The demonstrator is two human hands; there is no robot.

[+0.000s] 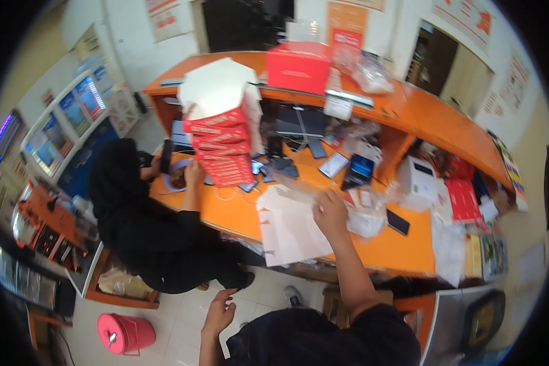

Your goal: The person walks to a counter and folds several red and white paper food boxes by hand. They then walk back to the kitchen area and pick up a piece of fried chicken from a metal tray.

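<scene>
A flat white cardboard box blank (291, 229) lies on the orange desk, its near edge hanging past the desk's front. At its far right corner is my right hand (331, 213), fingers bent and closed on a blurred brownish flap (296, 188) that looks like part of the blank. My left hand (219, 312) hangs low over the floor in front of my body, holding nothing, its fingers slightly curled and apart. Beyond the blank and to its left rises a leaning stack of red and white boxes (222, 143).
At left, a person in black (152, 219) stands by a purple bowl (178, 177), holding a dark phone. Phones (333, 165), plastic bags (367, 221) and a white printer (416, 183) crowd the orange desk (396, 253). A pink bucket (125, 333) stands on the floor.
</scene>
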